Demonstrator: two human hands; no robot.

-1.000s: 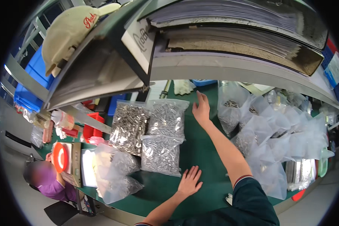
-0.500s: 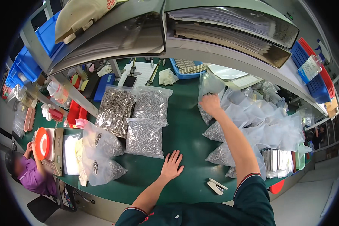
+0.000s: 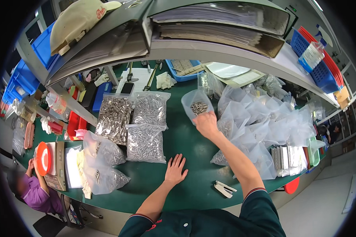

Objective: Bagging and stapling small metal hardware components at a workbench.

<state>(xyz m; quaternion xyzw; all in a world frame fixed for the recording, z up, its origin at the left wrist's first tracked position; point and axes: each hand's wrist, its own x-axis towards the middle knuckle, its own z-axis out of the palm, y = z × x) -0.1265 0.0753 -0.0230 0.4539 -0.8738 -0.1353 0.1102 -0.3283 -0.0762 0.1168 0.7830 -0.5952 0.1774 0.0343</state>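
My right hand (image 3: 206, 125) is closed on a translucent plastic bag (image 3: 194, 96) with small metal pins in its lower part. The bag's upper part stands away from me, and I cannot tell whether its mouth gapes. My left hand (image 3: 175, 170) lies flat on the green tabletop, fingers spread, holding nothing. Beyond it to the left lie flat bags packed with metal pins, among them a near one (image 3: 146, 143), a far one (image 3: 150, 108) and a darker one (image 3: 114, 118). Many part-filled translucent bags (image 3: 257, 122) crowd together right of my right hand.
A white stapler (image 3: 225, 189) lies near the front edge. Two part-filled bags (image 3: 103, 158) stand at left, near a scale (image 3: 56, 166) with an orange tray (image 3: 44, 158). A person in purple (image 3: 43, 195) sits there. A shelf with binders (image 3: 221, 35) overhangs the table's back.
My right hand has brought the bag leftward and toward me, away from the right-hand group, and the bag has tilted so its pins show. My left hand stays flat. The view has shifted slightly.
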